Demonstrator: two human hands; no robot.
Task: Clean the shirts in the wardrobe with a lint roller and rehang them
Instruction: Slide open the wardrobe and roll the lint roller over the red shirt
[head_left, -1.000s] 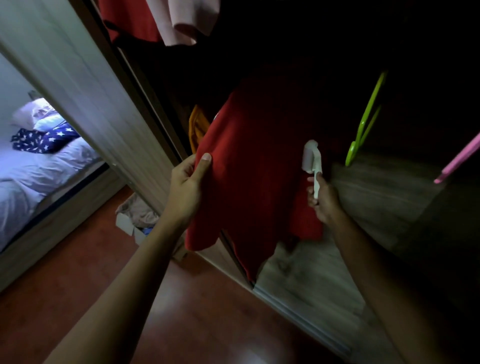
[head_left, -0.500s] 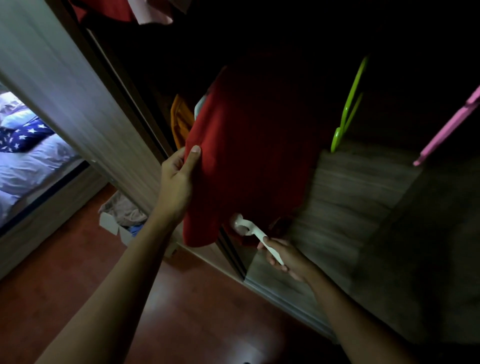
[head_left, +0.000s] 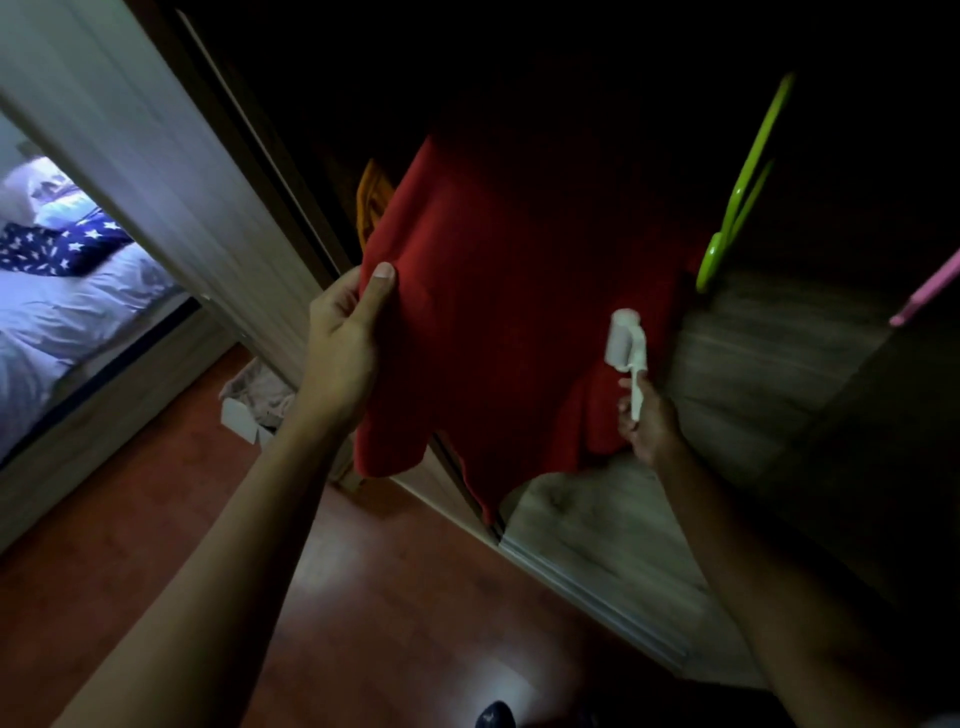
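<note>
A red shirt (head_left: 498, 312) hangs inside the dark wardrobe, its top lost in shadow. My left hand (head_left: 345, 343) pinches the shirt's left edge, thumb on the front, and holds the cloth out flat. My right hand (head_left: 649, 421) grips the white handle of a lint roller (head_left: 626, 343), whose white roll rests against the shirt's lower right part. An orange garment (head_left: 371, 200) peeks out behind the shirt's left side.
A green hanger (head_left: 743, 192) and a pink hanger (head_left: 930, 286) hang to the right. The wardrobe's sliding door (head_left: 130, 135) stands at left, its wooden floor (head_left: 753, 364) below. A white box with cloth (head_left: 254, 400) sits on the red-brown floor; a bed (head_left: 67, 291) lies far left.
My right hand has brought the lint roller back up from below the shirt's hem to its lower right part. My left hand keeps its hold on the left edge.
</note>
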